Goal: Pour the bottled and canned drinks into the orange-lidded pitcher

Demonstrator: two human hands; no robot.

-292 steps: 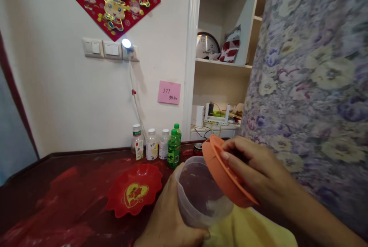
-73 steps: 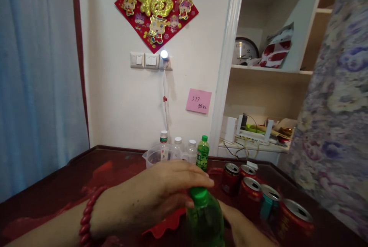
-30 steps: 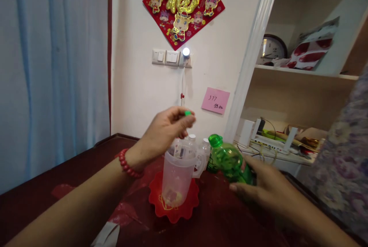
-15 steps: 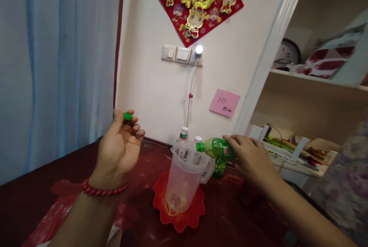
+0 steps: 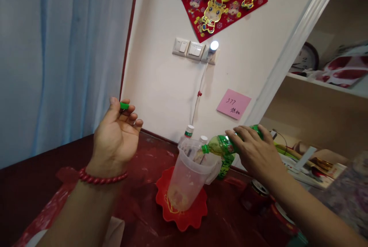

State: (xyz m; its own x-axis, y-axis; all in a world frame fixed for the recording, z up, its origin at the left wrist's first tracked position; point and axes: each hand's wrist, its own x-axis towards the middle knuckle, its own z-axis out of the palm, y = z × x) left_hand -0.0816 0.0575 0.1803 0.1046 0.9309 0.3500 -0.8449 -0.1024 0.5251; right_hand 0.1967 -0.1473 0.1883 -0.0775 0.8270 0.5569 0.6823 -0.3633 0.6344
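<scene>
My right hand (image 5: 255, 157) grips a green plastic bottle (image 5: 222, 145), tipped with its open mouth over the rim of a clear plastic pitcher (image 5: 189, 176). Liquid runs from the bottle into the pitcher, and a little pale liquid lies at its bottom. The pitcher stands on a red scalloped plate (image 5: 184, 208) on the dark red table (image 5: 143, 162). My left hand (image 5: 116, 139) is raised to the left of the pitcher, with a small green bottle cap (image 5: 124, 106) pinched between thumb and fingers. A red bead bracelet circles that wrist.
Two white-capped bottles (image 5: 188, 134) and another green bottle (image 5: 225, 164) stand behind the pitcher by the wall. A red can (image 5: 254, 199) sits to the right under my right forearm. Shelves with cables and clutter (image 5: 304, 155) lie at the right; a blue curtain (image 5: 57, 59) hangs left.
The bottle has tipped further, mouth down over the pitcher, and liquid now flows in. My left hand with the cap has stayed raised to the left of the pitcher.
</scene>
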